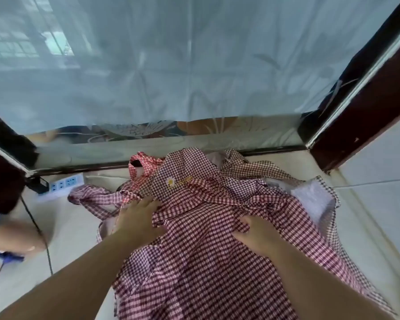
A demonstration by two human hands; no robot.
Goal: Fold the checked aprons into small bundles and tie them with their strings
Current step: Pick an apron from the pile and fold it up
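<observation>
A heap of checked aprons lies on the pale floor in front of me. The top one is a dark red check apron (208,245), spread loosely toward me. Behind it lies a brown-checked apron (189,172) with a small daisy patch, and a brighter red one (141,162) at the back left. A checked string (90,195) trails off to the left. My left hand (136,218) rests flat on the cloth at the heap's left side, fingers straight. My right hand (256,234) grips a fold of the dark red apron, its fingertips hidden in the cloth.
A white power strip (62,183) with a black plug lies at the left by the window sill, its black cable (39,229) running toward me. A person's foot in a blue sandal (9,245) shows at the far left. A sheer curtain (171,65) hangs behind; a tiled wall stands right.
</observation>
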